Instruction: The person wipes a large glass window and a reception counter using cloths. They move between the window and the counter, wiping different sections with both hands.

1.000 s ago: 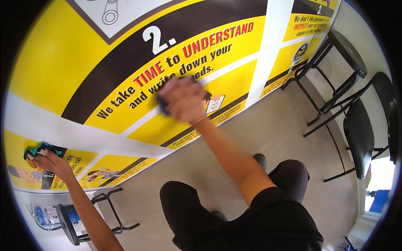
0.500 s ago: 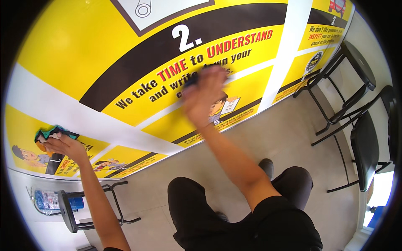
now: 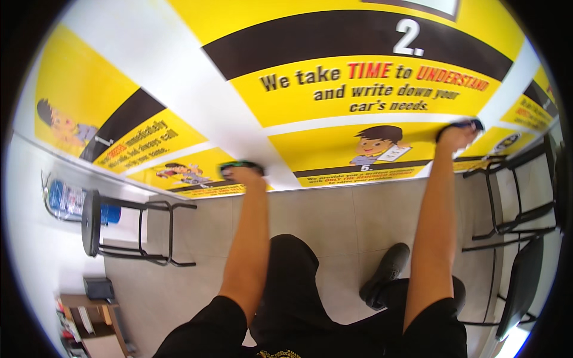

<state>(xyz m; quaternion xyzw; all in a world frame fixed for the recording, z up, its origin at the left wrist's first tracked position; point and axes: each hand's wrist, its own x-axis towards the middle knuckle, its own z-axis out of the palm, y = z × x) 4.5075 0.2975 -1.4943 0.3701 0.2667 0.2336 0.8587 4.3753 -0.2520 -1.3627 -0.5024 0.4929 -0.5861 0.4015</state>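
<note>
A large yellow, black and white poster [image 3: 310,137] with lettering and cartoon figures covers the wall in front of me. My left hand [image 3: 243,174] presses a bunched dark cloth with a green edge [image 3: 240,164] against the poster's lower part, left of the middle. Farther right, my right hand [image 3: 457,137] holds a dark blue, cloth-like bundle [image 3: 470,125] on the poster, beside the cartoon boy with a clipboard [image 3: 381,144]. Both hands are closed, slightly blurred, and their fingertips are hidden by the bundles.
A black stool [image 3: 92,224] stands at the left, near wrapped blue bottles [image 3: 65,197]. Black chairs [image 3: 522,286] and another stool [image 3: 519,209] line the right side. A wooden shelf unit [image 3: 95,328] is at lower left. Tiled floor [image 3: 328,221] lies below the poster.
My left hand has moved right along the poster with its cloth. My right hand has swept right and lower with the dark bundle. The view has shifted, and a shelf unit now shows.
</note>
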